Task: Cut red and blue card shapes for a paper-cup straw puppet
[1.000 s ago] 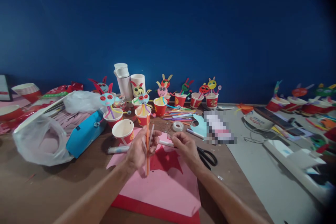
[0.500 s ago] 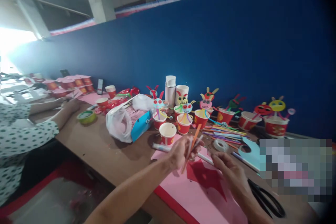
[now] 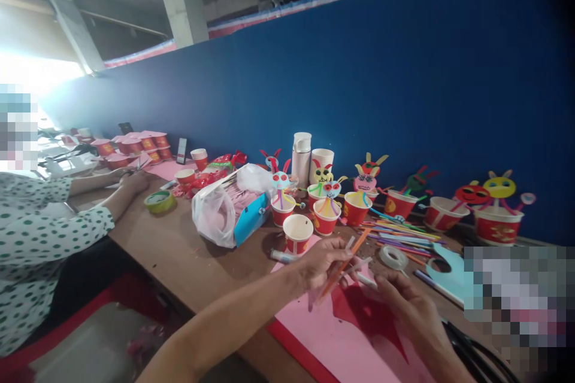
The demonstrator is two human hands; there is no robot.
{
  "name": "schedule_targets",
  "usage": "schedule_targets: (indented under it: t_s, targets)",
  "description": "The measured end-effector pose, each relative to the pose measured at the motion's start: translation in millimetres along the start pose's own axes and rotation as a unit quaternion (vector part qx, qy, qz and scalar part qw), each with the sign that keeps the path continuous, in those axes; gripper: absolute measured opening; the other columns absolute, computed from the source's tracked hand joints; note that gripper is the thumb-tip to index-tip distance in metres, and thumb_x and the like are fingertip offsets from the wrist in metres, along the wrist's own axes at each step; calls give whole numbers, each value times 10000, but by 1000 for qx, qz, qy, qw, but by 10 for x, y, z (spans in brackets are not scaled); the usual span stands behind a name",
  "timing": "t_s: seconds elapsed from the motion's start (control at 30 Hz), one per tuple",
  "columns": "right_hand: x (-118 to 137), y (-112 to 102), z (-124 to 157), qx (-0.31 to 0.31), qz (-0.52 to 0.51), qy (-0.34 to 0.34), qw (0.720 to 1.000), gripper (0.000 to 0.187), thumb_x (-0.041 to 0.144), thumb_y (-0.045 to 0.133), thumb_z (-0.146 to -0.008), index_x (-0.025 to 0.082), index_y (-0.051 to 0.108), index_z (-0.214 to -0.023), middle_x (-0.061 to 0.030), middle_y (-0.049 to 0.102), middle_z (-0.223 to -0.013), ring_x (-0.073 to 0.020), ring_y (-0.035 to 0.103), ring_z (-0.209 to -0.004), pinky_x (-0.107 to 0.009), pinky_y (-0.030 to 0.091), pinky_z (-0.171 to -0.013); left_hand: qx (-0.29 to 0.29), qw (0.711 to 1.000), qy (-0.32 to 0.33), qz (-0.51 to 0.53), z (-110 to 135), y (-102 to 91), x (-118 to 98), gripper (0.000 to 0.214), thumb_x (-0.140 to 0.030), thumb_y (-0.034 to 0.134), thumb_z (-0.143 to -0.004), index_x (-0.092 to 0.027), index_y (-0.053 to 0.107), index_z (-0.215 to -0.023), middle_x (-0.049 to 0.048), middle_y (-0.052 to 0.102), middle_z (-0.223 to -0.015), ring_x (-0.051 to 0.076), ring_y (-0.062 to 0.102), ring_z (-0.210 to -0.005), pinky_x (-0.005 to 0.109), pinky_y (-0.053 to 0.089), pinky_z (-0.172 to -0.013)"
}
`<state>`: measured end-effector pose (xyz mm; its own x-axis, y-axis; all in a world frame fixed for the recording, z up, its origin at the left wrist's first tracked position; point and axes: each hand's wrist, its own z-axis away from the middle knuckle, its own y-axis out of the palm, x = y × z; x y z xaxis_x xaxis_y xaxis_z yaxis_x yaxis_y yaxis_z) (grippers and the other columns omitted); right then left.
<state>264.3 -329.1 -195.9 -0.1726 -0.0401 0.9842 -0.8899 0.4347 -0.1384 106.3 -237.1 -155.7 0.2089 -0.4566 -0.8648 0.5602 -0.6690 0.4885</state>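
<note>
My left hand (image 3: 330, 260) is closed around a slim orange strip (image 3: 345, 263), held at a slant. Pale thin strips (image 3: 362, 264) stick out beside its fingers; what they are is unclear. To the right, my right hand (image 3: 402, 296) has its fingers pinched together close to the ends of these pale pieces. Whatever lies in that pinch is hidden. Below both hands are a red paper cut-out (image 3: 371, 314) and a pink paper sheet (image 3: 314, 335). A red paper cup (image 3: 297, 233) stands just beyond my left hand.
Paper-cup figures (image 3: 327, 209) line the back, beside a bundle of coloured sticks (image 3: 395, 230). Clear tape (image 3: 394, 257) and black scissors (image 3: 476, 350) lie right. A white plastic bag (image 3: 211, 218) and yellow-green tape roll (image 3: 160, 201) are left, near another person's sleeve (image 3: 45, 215).
My view has turned slightly left, so the table's contents appear farther right. The orange strip has tilted more toward the right, and a pale strip now shows between my hands.
</note>
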Motion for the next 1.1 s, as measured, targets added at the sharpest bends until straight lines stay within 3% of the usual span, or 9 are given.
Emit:
schedule_targets:
  t_s: [0.17, 0.37, 0.6, 0.7, 0.83, 1.1]
  targets:
    - [-10, -8, -22, 21, 45, 21, 999, 300, 478, 604, -621, 180, 595, -654, -4, 597, -574, -162, 534, -527, -235, 421, -488, 4, 1000, -25, 7, 26, -35, 78, 178, -271, 590, -683, -151, 479, -754, 40, 613, -633, 130, 564, -484, 204, 389, -389]
    - [8, -17, -2, 41, 89, 15, 995, 277, 459, 541, -705, 184, 567, -716, 6, 558, -604, -153, 508, -569, -230, 405, -533, -24, 999, -23, 41, 94, -43, 80, 157, -270, 568, -699, -160, 459, -723, 36, 603, -590, 106, 506, -403, 195, 352, -354]
    - [170, -93, -26, -10, 112, -64, 992, 211, 354, 510, -768, 173, 570, -677, 7, 548, -615, -140, 490, -594, -231, 377, -583, -38, 996, -25, 75, 111, -25, 56, 88, -227, 531, -751, -167, 468, -765, -16, 575, -582, 39, 433, -375, 138, 254, -339]
    - [171, -178, -119, -57, 72, -66, 994, 188, 333, 518, -760, 171, 575, -684, 16, 543, -606, -129, 482, -586, -222, 371, -571, -92, 993, -46, 58, 86, 0, 29, 101, -230, 537, -747, -140, 511, -785, -21, 544, -549, 29, 396, -355, 136, 220, -331]
    - [94, -301, -246, -108, 52, -49, 992, 179, 335, 524, -740, 167, 563, -690, 12, 556, -610, -131, 486, -576, -229, 380, -555, -112, 989, -69, 66, 78, 23, 2, 92, -204, 520, -736, -139, 531, -799, -27, 521, -545, 41, 411, -373, 142, 243, -347]
    - [60, -324, -255, -89, 56, -34, 994, 159, 314, 529, -738, 169, 559, -681, 36, 507, -553, -106, 438, -506, -206, 340, -470, -112, 988, -76, 75, 67, -20, 23, 84, -177, 499, -723, -144, 537, -790, -17, 527, -572, 58, 432, -398, 168, 292, -380]
